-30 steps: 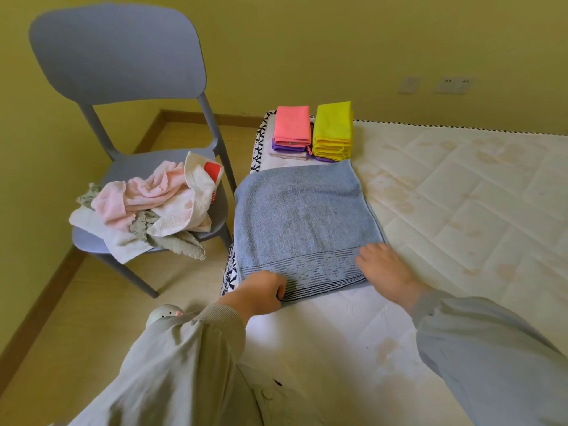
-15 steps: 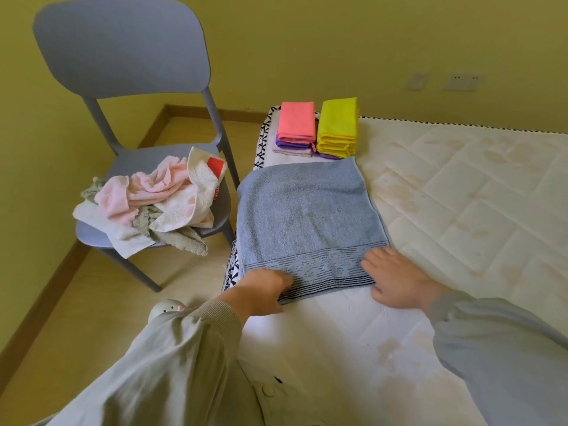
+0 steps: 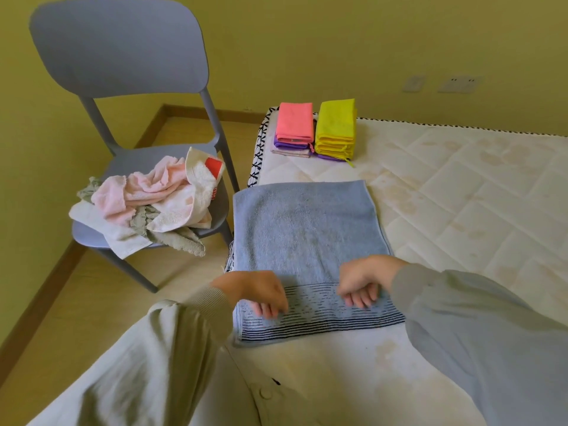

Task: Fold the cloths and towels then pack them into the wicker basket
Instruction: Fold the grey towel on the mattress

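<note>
Hands: the left hand [image 3: 261, 292] and the right hand [image 3: 361, 279] are knuckles up with fingers curled down, tips on the striped band at the near end of the blue towel [image 3: 307, 235]. They are set apart, one toward each side edge. We cannot tell whether either pinches the cloth or merely presses it.

Item in work: the blue towel lies flat on the mattress [image 3: 461, 195], at 12 o'clock from us. Its long axis appears to run 6 to 12, striped hem at the 6 end, plain end at 12. Both hands sit equally near the hem, so we judge the coming fold carries that end toward 12, both hands together.

Folded stock: the pink stack [image 3: 294, 123] and the yellow stack [image 3: 336, 126] sit side by side, further out at 12, apart from the towel's far edge.

Unfolded stock: the heap of towels [image 3: 147, 204] is on the chair [image 3: 116, 47] at 10 o'clock, off the bed.

Container: the wicker basket is not in our view.
</note>
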### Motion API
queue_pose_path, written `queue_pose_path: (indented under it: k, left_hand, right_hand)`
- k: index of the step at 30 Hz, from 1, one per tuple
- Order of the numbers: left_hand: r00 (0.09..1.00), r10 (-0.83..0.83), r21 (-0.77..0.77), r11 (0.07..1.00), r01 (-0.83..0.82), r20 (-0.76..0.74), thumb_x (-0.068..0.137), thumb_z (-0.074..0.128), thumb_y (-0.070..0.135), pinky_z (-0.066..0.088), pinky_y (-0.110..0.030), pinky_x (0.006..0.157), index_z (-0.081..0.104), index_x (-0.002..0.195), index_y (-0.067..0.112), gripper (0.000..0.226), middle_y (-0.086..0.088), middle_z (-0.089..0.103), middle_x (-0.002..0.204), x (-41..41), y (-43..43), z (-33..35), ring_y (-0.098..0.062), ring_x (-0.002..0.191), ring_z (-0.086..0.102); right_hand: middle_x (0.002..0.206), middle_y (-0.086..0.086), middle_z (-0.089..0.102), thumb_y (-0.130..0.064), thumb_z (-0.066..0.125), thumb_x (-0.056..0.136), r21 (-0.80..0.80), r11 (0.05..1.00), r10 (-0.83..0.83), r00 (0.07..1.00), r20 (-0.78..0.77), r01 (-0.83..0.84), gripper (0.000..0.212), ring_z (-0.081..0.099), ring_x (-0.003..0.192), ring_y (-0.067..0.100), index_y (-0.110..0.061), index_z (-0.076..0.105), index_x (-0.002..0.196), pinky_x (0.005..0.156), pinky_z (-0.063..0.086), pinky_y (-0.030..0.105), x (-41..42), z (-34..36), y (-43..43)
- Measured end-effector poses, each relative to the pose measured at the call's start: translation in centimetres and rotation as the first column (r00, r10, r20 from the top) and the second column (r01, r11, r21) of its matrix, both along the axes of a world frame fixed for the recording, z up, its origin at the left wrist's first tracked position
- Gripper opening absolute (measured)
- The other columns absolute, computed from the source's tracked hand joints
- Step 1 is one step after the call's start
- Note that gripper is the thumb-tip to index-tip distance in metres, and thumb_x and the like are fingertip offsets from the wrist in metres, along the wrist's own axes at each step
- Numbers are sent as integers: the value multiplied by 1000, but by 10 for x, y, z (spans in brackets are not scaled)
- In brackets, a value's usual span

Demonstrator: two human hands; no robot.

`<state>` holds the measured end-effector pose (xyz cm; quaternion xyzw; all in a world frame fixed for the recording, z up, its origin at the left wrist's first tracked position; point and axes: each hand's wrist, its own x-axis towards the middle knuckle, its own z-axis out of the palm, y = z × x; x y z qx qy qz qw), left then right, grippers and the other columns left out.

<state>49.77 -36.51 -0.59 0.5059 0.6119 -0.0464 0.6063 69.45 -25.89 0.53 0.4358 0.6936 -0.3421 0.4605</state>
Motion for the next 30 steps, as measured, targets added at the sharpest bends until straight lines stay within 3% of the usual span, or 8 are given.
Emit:
queue_pose_path:
  k: [4,8,11,15,19,22,25,30]
  left_hand:
    - [870,388,620,774,-129,-303,91,46,9,46,-29,81,67,111,14,29,-4,65,104,-5,13,-15,-26,99,58]
    - [790,393,731,676,99,-470,93,42,16,29,-37,105,40,142,18,49,-5,39,143,-4,31,-33,-28,131,32]
    - [741,382,691,708,149,-551,99,32,26,10,-45,115,17,151,20,54,-5,11,159,-1,52,-45,-28,145,7]
    - [722,322,649,726,227,-613,100,20,41,0,-49,116,2,153,24,58,-4,-6,160,-4,78,-59,-26,147,-8]
    - [721,365,708,663,243,-589,89,14,50,4,-55,115,13,152,26,67,-6,5,160,-7,84,-79,-27,148,0]
    - [709,357,700,662,268,-609,89,16,49,1,-56,114,10,152,29,66,-6,2,160,-8,88,-85,-27,147,-3]
    - [711,356,700,662,266,-606,89,15,49,1,-56,114,10,152,30,66,-6,3,160,-9,89,-85,-28,147,-3]
    - [707,375,713,652,258,-599,90,19,48,6,-57,115,15,152,28,65,-7,11,160,-9,89,-87,-28,147,3]
  right_hand:
    - [86,6,56,-19,44,93,634,735,129,868,-480,241,16,51,80,24,-11,54,83,61,39,31,-8,-17,11]
    - [143,8,38,-27,43,95,728,663,303,826,-475,175,46,33,132,26,-12,41,139,110,28,37,-21,-42,6]
    - [159,3,6,-32,39,98,727,664,317,813,-488,177,60,5,146,22,-18,16,151,118,5,41,-34,-52,7]
    - [160,-1,1,-39,32,99,749,652,390,795,-465,118,60,-3,147,17,-21,12,152,119,-1,43,-43,-64,21]
    - [146,13,41,-41,32,88,803,466,408,715,-568,372,60,36,136,29,-7,50,134,113,25,49,-42,-68,58]
    - [130,18,53,-40,50,81,735,212,155,720,-676,644,56,48,119,37,-3,54,123,99,37,44,-40,-63,105]
    - [127,15,53,-33,64,80,579,62,-257,573,-778,813,58,44,119,34,-6,48,129,98,32,39,-33,-57,146]
    - [85,6,58,-7,48,87,348,101,-311,362,-879,932,48,55,88,25,-10,39,134,76,41,31,-38,-53,179]
